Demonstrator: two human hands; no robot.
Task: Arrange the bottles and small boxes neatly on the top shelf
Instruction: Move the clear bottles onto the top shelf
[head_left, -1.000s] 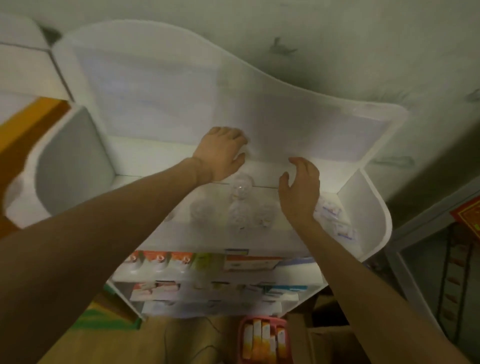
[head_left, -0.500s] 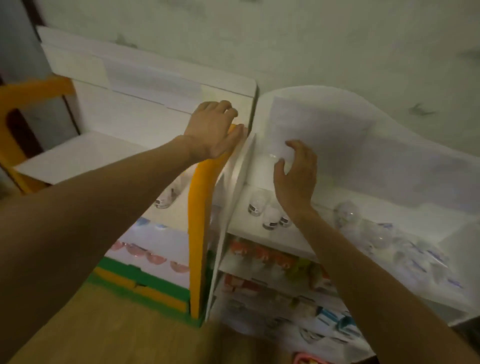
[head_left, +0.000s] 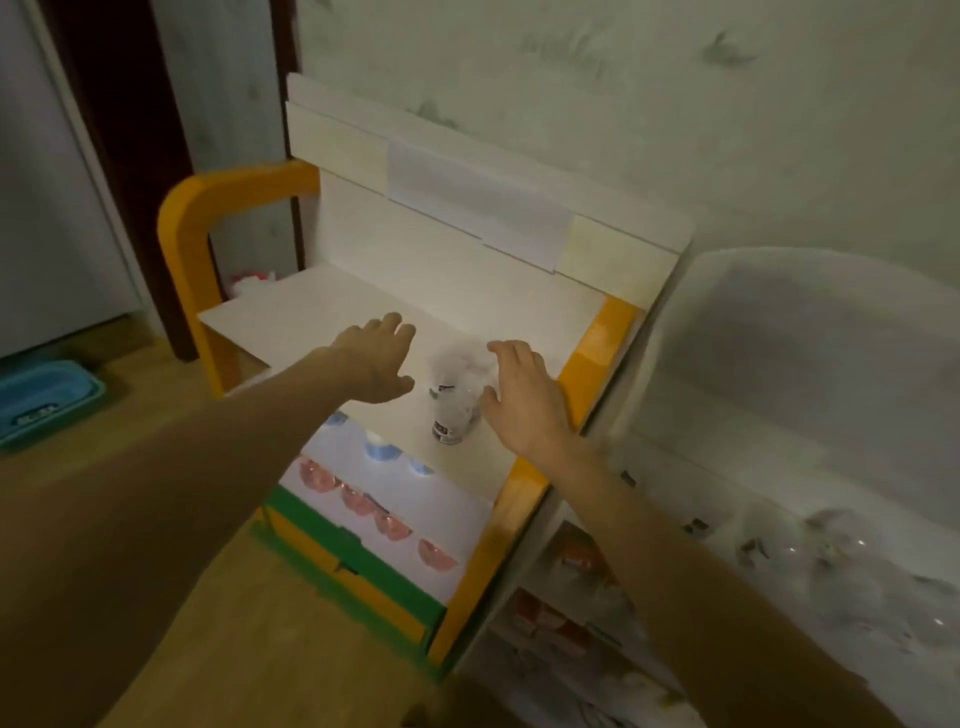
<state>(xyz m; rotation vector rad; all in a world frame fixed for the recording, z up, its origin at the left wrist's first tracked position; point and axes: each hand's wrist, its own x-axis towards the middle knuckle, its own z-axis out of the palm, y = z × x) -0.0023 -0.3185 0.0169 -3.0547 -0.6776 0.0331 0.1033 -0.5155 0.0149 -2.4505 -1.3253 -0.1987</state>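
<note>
A few small clear bottles with dark labels (head_left: 453, 400) stand close together on the white top shelf (head_left: 311, 317) of the orange-framed rack. They are blurred. My left hand (head_left: 376, 358) hovers just left of them, fingers spread, holding nothing. My right hand (head_left: 524, 397) is spread just to their right, thumb close to the bottles; whether it touches them is unclear. Both hands flank the group.
The orange side post (head_left: 587, 358) borders the shelf on the right. Lower shelves hold blue cups (head_left: 382, 452) and red bowls (head_left: 358, 501). A white rack (head_left: 779, 364) with more clear bottles (head_left: 831, 561) stands to the right. A blue bin (head_left: 41, 400) sits on the floor at left.
My view has swung left from the white rack to the orange-framed rack. Both hands moved from the white rack's top shelf to either side of the bottles on this shelf.
</note>
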